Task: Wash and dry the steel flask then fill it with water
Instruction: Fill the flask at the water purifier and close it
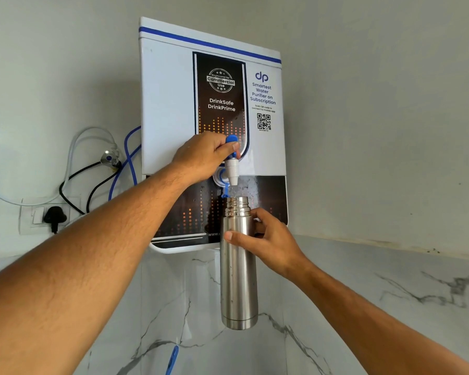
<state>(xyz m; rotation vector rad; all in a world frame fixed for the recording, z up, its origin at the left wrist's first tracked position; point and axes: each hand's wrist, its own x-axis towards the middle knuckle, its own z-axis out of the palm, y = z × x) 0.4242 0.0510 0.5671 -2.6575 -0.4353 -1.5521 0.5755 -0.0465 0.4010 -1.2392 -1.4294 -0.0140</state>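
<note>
A tall steel flask (238, 277) with no cap is held upright in the air under the tap (232, 169) of a wall-mounted water purifier (168, 104). My right hand (268, 239) grips the flask near its shoulder, thumb across the front. My left hand (205, 155) is curled round the tap's blue lever (232, 139). A thin stream of water (233, 191) runs from the white spout into the flask's threaded mouth (236, 202).
A white marble counter (390, 293) lies below and to the right. On the wall at left are a socket with a black plug (54, 216), a valve (110, 158) and white, blue and black hoses. A blue object (172, 359) shows at the bottom edge.
</note>
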